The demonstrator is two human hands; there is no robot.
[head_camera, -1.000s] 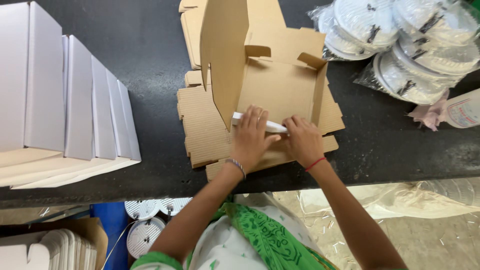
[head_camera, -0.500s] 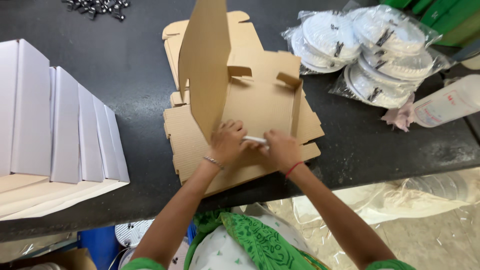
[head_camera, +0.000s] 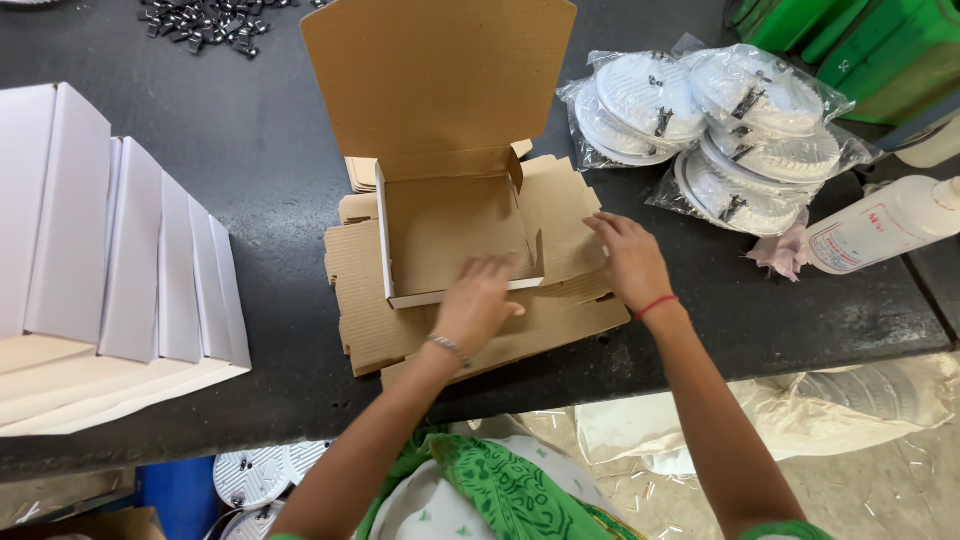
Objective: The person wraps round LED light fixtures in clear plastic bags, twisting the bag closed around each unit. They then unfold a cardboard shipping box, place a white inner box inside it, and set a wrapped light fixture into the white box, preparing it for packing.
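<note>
Resting near the middle of the frame, your left hand (head_camera: 478,300) lies with fingers loosely spread over the front wall of a small cardboard box (head_camera: 455,225), touching it without closing around anything. Your right hand (head_camera: 628,262), just to the right of it, is open and flat, palm down, pressing on the brown side flap (head_camera: 560,215) that sticks out from the box. A thin bracelet circles the left wrist and a red thread (head_camera: 655,306) circles the right.

The box sits folded into shape at centre frame, white on its outer edges and brown inside, with its tall lid (head_camera: 435,80) standing upright behind it. It stands on a pile of flat brown cardboard blanks (head_camera: 370,320) spread on the dark desk (head_camera: 270,170).

At the left of the frame, a row of finished white boxes (head_camera: 110,240) leans together. At the upper right lie clear plastic bags of round white discs (head_camera: 720,120), and beside them, at the right edge, a white bottle (head_camera: 880,225) lies on its side near a pink cloth (head_camera: 785,250). Small dark metal parts (head_camera: 205,20) are scattered at the top left.
</note>
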